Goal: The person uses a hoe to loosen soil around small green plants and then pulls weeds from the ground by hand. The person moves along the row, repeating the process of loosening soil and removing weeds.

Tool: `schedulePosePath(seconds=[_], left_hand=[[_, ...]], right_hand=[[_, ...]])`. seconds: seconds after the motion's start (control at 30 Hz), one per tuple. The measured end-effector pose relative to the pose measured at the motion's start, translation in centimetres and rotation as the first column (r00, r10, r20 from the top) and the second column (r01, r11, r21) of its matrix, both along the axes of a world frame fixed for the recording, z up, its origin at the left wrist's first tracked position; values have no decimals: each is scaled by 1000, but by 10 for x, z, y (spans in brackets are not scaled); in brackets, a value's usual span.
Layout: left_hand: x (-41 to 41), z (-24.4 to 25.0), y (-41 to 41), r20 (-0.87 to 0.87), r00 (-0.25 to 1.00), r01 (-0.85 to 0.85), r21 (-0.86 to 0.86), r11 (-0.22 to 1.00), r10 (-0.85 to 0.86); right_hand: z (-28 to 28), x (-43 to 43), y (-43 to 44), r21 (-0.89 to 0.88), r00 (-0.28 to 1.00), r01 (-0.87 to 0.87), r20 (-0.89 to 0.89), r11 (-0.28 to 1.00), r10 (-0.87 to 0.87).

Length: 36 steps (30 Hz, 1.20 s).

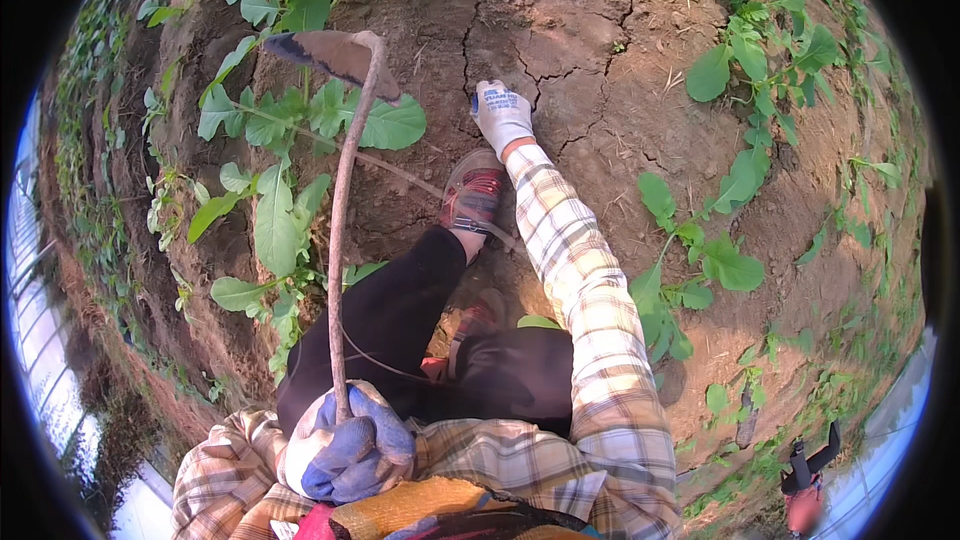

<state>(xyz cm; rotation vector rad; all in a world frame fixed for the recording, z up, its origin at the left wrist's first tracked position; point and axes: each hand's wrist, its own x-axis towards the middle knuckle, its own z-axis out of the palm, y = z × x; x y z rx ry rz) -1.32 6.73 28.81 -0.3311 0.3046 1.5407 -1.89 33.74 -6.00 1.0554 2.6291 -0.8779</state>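
My left hand (pixel 351 441), in a white glove with a blue coated palm, grips the wooden handle (pixel 343 240) of a hoe close to my body. The hoe's metal blade (pixel 334 54) is raised at the upper left, over broad-leaved green plants (pixel 277 217). Reaching forward past my shoe (pixel 475 191), my right hand (pixel 504 114) wears a similar glove with printing on its back. It is low over cracked brown soil (pixel 570 90). Its fingers curl downward out of sight, so whether anything is in them is hidden.
Leafy plants (pixel 739 259) grow in a row to the right, with more rows towards both rims. My bent legs (pixel 375 307) lie between the rows. A structure with pale panels (pixel 45 315) stands at the far left. Another person (pixel 805 499) is at the lower right.
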Motion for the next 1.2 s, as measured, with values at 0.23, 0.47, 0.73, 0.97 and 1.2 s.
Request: schedulePosePath(seconds=[0.23,0.47,0.73,0.97,1.2], left_hand=[[-8,18,17,12,996,95,-108,990,-94],[-4,13,33,-63,996,57,12,998,-56],[-12,15,9,-168,978,91,-198,976,-125],[-8,7,3,-167,983,52,-129,990,-73],[-5,21,21,-92,984,134,-155,979,-150]], right_hand=[[44,48,33,-157,969,166,208,973,-132],[40,77,122,454,894,389,22,802,-447],[25,69,149,443,908,271,179,855,-380],[73,96,74,10,935,247,258,969,-241],[118,165,69,288,785,616,-160,733,-598]])
